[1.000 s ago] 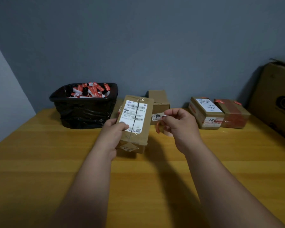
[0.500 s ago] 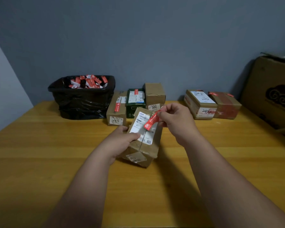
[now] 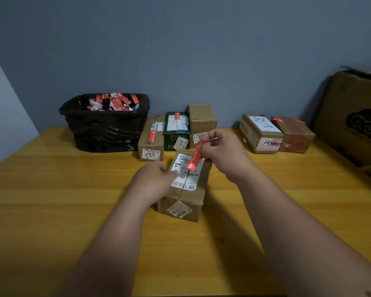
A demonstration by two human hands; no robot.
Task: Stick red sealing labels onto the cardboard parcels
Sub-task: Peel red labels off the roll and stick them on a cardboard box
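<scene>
Black-lined bin [image 3: 104,127] at 10 o'clock on worktop [image 3: 51,200], holding heap of red-and-white label scraps [image 3: 114,101]. Row of three parcels [image 3: 176,130] at 12, two showing red seals. Left hand [image 3: 156,179] at centre rests on cardboard parcel [image 3: 185,189], grip seemingly loose, partly hidden. Right hand [image 3: 220,151], grip narrow, pinches red sealing label [image 3: 194,160] hanging over parcel's top. Two sealed parcels [image 3: 276,133] at 2. Large carton [image 3: 356,116] at 3.
</scene>
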